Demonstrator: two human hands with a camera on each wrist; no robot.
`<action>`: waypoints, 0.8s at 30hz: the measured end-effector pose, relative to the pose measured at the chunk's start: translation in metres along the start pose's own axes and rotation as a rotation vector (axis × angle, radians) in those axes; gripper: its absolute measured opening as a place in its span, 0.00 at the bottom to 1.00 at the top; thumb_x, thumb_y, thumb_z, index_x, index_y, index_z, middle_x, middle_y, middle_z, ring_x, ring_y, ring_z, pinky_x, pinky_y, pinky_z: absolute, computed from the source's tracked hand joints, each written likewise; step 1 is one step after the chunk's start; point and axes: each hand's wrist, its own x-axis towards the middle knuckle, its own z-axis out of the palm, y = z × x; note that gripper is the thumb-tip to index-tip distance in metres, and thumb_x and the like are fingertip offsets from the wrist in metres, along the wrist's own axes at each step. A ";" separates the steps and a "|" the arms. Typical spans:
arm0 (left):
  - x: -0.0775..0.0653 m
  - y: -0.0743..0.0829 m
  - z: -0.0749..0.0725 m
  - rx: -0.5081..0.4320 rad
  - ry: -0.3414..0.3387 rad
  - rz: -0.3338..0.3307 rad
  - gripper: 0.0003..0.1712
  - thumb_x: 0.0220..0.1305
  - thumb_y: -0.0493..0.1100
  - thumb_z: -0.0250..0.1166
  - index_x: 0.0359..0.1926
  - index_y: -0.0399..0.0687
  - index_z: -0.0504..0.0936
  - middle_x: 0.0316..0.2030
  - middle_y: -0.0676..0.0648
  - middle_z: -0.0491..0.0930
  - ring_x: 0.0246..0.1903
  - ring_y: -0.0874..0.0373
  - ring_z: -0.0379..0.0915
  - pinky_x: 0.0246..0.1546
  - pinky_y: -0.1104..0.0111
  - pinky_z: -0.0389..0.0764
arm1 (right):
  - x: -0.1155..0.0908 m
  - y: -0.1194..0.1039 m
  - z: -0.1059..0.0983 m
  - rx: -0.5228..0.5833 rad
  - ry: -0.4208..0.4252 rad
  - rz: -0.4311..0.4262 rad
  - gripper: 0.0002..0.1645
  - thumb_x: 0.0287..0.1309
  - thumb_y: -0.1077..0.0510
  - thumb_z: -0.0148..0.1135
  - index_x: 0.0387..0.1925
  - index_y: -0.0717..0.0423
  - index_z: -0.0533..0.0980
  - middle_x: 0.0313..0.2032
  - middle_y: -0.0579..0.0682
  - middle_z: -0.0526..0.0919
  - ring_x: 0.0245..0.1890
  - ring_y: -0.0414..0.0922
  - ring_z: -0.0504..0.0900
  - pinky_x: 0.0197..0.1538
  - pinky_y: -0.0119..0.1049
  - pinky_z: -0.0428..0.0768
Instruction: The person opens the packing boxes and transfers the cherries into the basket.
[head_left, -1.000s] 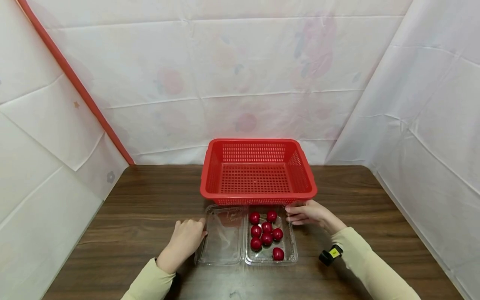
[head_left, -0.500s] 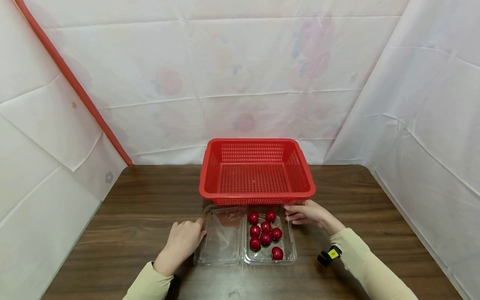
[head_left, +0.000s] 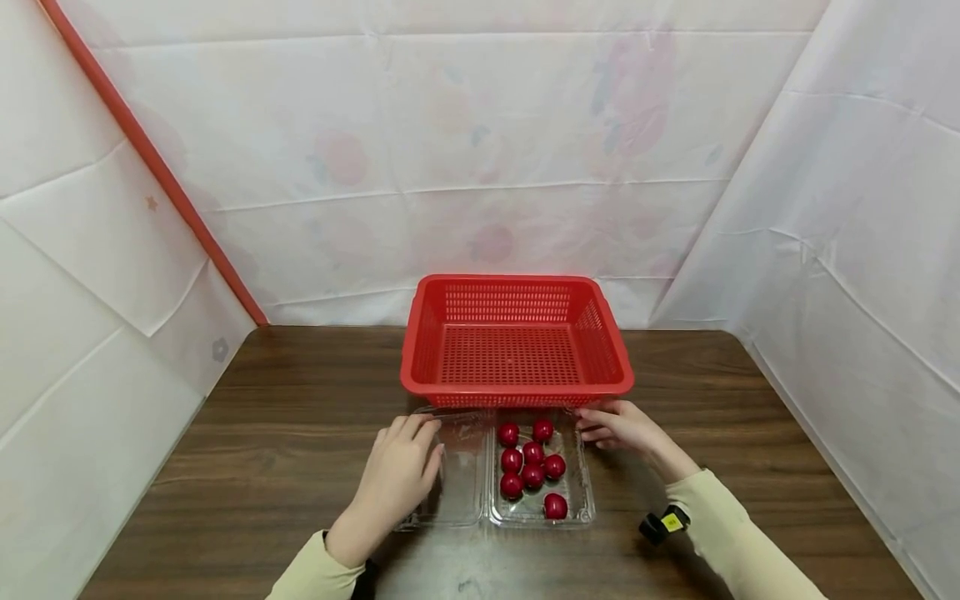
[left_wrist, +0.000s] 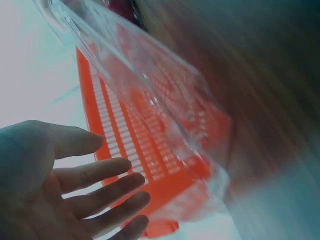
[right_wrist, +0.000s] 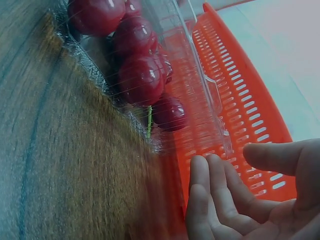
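Note:
A clear plastic clamshell box stands unfolded in the head view, with several dark red cherries in its right half. Its lid half lies to the left. My left hand is over the lid's left side, and the left wrist view has its fingers spread, holding nothing. At the box's far right corner is my right hand. Its fingertips are right at the corner in the right wrist view, bent a little, with the thumb apart from them.
A red perforated basket stands right behind the box, with nothing in it. Under everything is a dark wooden table, enclosed by white printed curtains. A black device with a yellow label sits at my right wrist.
My left hand has moved right and away from me, from the lid's left edge to over the lid. My right hand stays at the box corner; the cherries keep their places.

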 end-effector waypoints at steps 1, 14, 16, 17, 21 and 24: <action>0.001 0.003 0.001 -0.014 -0.003 0.008 0.16 0.53 0.41 0.68 0.44 0.41 0.83 0.43 0.44 0.81 0.43 0.47 0.75 0.35 0.55 0.73 | -0.001 -0.001 0.000 -0.005 0.006 0.000 0.29 0.65 0.50 0.54 0.55 0.72 0.69 0.39 0.50 0.86 0.35 0.38 0.84 0.38 0.33 0.81; 0.007 0.029 0.010 -0.085 -0.055 0.139 0.18 0.55 0.43 0.66 0.48 0.43 0.82 0.52 0.43 0.80 0.49 0.48 0.75 0.44 0.54 0.74 | -0.008 -0.007 0.002 -0.032 0.076 0.017 0.28 0.65 0.48 0.54 0.52 0.72 0.70 0.37 0.51 0.86 0.36 0.42 0.85 0.41 0.39 0.82; 0.008 0.031 0.011 -0.092 -0.058 0.147 0.18 0.56 0.43 0.66 0.48 0.44 0.83 0.52 0.43 0.80 0.50 0.48 0.75 0.44 0.55 0.74 | -0.009 -0.008 0.002 -0.050 0.080 0.008 0.28 0.65 0.48 0.54 0.52 0.72 0.70 0.38 0.52 0.86 0.37 0.43 0.85 0.41 0.39 0.82; 0.008 0.032 0.012 -0.092 -0.060 0.150 0.18 0.56 0.43 0.66 0.48 0.44 0.82 0.52 0.44 0.80 0.50 0.48 0.75 0.44 0.55 0.74 | -0.010 -0.008 0.003 -0.058 0.083 0.005 0.28 0.65 0.49 0.54 0.52 0.72 0.70 0.38 0.53 0.86 0.37 0.44 0.85 0.41 0.40 0.82; 0.010 0.034 0.013 -0.080 -0.069 0.157 0.17 0.56 0.43 0.66 0.48 0.45 0.83 0.52 0.45 0.80 0.50 0.49 0.75 0.44 0.56 0.74 | -0.013 -0.012 0.005 -0.080 0.094 -0.003 0.28 0.66 0.49 0.54 0.52 0.71 0.70 0.39 0.55 0.86 0.38 0.45 0.85 0.41 0.40 0.82; 0.010 0.036 0.015 -0.076 -0.079 0.160 0.17 0.56 0.44 0.65 0.48 0.45 0.83 0.52 0.45 0.80 0.49 0.50 0.75 0.44 0.57 0.74 | -0.015 -0.014 0.007 -0.079 0.103 -0.002 0.28 0.66 0.49 0.54 0.52 0.72 0.71 0.39 0.56 0.85 0.38 0.46 0.85 0.40 0.41 0.82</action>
